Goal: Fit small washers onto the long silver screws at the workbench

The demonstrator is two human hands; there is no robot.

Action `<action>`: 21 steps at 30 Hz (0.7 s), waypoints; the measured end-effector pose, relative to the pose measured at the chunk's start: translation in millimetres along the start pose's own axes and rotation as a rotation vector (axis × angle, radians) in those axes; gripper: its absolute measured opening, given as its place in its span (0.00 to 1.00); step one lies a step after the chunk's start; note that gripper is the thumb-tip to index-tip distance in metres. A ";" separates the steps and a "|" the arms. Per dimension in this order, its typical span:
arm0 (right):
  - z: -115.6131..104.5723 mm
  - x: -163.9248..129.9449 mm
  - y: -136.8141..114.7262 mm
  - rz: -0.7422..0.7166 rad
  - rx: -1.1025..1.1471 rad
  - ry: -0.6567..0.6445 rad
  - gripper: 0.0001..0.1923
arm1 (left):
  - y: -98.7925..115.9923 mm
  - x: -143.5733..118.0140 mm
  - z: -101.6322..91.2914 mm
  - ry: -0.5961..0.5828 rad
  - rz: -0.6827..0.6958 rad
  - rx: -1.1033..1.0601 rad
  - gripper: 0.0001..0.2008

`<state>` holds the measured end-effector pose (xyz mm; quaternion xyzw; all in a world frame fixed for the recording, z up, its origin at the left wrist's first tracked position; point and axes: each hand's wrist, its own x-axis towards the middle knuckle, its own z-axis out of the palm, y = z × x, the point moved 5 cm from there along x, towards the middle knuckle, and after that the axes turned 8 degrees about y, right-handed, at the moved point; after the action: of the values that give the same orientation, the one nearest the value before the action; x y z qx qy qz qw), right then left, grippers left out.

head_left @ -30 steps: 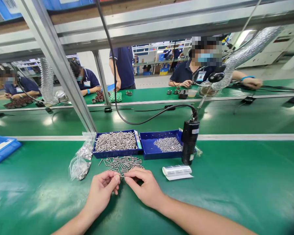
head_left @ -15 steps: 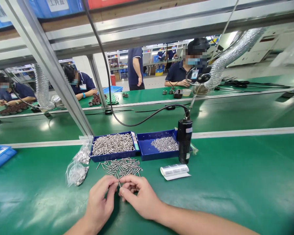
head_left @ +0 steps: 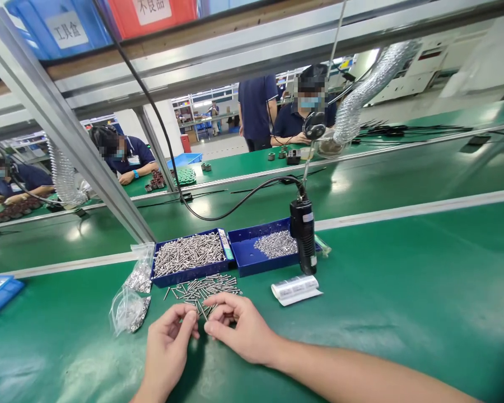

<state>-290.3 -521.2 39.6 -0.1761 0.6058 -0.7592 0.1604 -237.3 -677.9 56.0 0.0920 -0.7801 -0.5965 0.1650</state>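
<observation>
Low centre of frame: left hand [head_left: 168,350] and right hand [head_left: 235,330] meet over green desk [head_left: 403,291], fingertips pinched on small silver screw [head_left: 201,309] at near edge of loose screw pile [head_left: 204,288]. Both grips clenched on it. Just behind: blue tray w/ long screws [head_left: 189,256], blue tray w/ small bits [head_left: 262,249]. Black electric screwdriver [head_left: 303,235] hangs centre-right.

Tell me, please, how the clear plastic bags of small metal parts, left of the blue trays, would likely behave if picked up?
The plastic bags look thin and crumpled, so they would probably sag and fold, not hold shape. The shiny metal parts inside would likely slide to the lowest point, making the bags feel heavy for their size. One mouth seems loose near the left blue tray, so parts might spill.
</observation>
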 end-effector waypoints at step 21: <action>4.1 3.5 5.5 0.165 0.153 -0.163 0.24 | 25.4 -6.3 -1.1 -0.065 0.727 0.292 0.11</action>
<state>-291.3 -527.5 35.4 -0.1741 0.5436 -0.7704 0.2840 -229.6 -669.8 79.8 -0.1866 -0.8433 -0.3845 0.3258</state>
